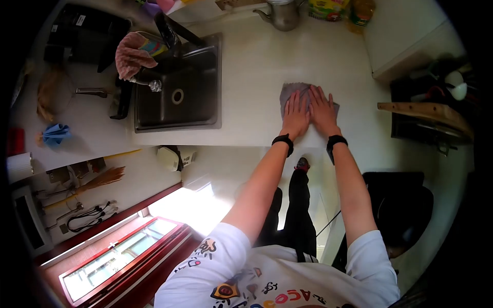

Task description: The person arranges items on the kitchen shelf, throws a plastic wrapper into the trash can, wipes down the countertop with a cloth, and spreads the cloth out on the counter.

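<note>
A grey cloth (290, 90) lies on the white countertop (251, 102), to the right of the sink. My left hand (296, 114) presses flat on it with the fingers stretched out. Beside it, my right hand (323, 110) also lies flat on the cloth, fingers extended and slightly apart. The two hands nearly touch each other at the fingers. Part of the cloth is hidden under both palms, and its edges show above the left fingers and to the right of the right hand.
Left of my hands is a dark sink (197, 97) with a black faucet (169, 33) and a pink cloth (134, 55). A metal kettle (282, 15) and an oil bottle (361, 14) stand at the back. A wooden board (426, 110) juts out at the right.
</note>
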`<state>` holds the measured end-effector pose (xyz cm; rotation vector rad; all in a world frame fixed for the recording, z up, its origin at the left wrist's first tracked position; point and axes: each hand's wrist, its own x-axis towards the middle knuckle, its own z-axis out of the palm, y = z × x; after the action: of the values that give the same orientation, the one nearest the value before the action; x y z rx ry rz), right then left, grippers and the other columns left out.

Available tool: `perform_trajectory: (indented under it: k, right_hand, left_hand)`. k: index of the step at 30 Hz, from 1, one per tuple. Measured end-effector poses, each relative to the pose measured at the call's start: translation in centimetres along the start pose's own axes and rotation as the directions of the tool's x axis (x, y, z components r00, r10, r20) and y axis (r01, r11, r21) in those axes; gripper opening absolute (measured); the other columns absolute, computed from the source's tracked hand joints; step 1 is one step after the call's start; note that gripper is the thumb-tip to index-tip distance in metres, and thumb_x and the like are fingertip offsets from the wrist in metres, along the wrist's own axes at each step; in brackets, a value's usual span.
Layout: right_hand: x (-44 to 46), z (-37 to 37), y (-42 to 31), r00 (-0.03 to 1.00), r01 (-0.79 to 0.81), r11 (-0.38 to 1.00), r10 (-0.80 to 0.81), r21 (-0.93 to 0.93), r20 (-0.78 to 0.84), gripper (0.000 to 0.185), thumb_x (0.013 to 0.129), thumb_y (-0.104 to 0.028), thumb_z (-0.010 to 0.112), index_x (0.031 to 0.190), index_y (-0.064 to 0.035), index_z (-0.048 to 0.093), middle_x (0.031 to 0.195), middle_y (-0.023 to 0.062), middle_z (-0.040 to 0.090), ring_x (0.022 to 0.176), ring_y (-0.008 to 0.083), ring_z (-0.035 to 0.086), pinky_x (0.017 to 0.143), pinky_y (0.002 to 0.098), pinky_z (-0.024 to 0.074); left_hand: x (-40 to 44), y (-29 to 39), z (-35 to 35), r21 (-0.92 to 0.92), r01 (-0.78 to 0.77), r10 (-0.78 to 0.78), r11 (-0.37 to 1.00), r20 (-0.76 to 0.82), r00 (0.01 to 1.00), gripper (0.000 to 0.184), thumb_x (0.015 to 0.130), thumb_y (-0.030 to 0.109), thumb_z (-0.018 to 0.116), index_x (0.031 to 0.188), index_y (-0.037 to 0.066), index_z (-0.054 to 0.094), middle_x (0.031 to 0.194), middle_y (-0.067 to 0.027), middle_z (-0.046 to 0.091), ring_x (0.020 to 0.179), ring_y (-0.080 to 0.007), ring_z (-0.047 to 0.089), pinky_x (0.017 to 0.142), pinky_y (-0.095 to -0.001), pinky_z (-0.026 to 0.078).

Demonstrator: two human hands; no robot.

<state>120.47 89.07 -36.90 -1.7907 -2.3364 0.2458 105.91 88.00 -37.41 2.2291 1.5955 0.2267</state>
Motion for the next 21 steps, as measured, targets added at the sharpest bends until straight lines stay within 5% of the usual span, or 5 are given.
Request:
perform_trajectory:
  k: [9,12,15,21]
  right_hand:
    - [-10.1,1.6,-5.9,0.995,0.071,0.994,-0.064,0.088,-0.081,0.050,0.092,-0.013,0.057,0.139,-0.0032,0.046,0.152,0.0099,0.037,0.143,0.0316,0.031,0.113,0.0462,0.0322]
    - [-11.3,0.5,-7.6,0.985,0.058,0.972,-0.019,0.227,-0.173,0.045,0.087,-0.011,0.063,0.131,-0.0038,0.055,0.146,0.0115,0.044,0.136,0.0327,0.039,0.109,0.0438,0.0380]
    - [-12.5,-0.8,-8.3,0.951,-0.095,0.983,0.135,0.155,-0.279,0.039,0.084,-0.011,0.068,0.122,-0.0039,0.061,0.130,0.0116,0.055,0.121,0.0319,0.049,0.101,0.0434,0.0430]
    - [-11.3,-0.7,-7.3,0.939,-0.206,0.925,0.279,0.321,-0.203,0.036,0.083,-0.013,0.071,0.117,-0.0045,0.062,0.107,0.0129,0.059,0.102,0.0310,0.055,0.088,0.0425,0.0470]
  left_hand:
    - [-11.4,-1.5,0.1,-0.006,-0.231,0.228,0.973,-0.148,0.962,0.064,0.092,0.025,0.057,0.141,-0.010,0.037,0.152,-0.0232,0.033,0.143,-0.0352,0.028,0.117,-0.0449,0.024]
    - [-13.3,-3.4,-0.7,0.131,-0.184,0.188,0.974,-0.018,0.982,0.065,0.095,0.031,0.055,0.144,-0.007,0.036,0.155,-0.0178,0.031,0.145,-0.0303,0.027,0.118,-0.0416,0.022]
    - [-14.6,-5.1,-1.5,0.251,-0.170,0.198,0.953,-0.090,0.976,0.061,0.095,0.032,0.054,0.141,-0.006,0.040,0.152,-0.0170,0.036,0.140,-0.0301,0.036,0.113,-0.0399,0.032]
    - [-13.9,-6.2,-4.1,-0.037,-0.014,0.012,0.999,-0.056,0.998,0.033,0.090,0.019,0.054,0.117,-0.001,0.058,0.124,-0.0199,0.054,0.116,-0.0352,0.053,0.097,-0.0421,0.047]
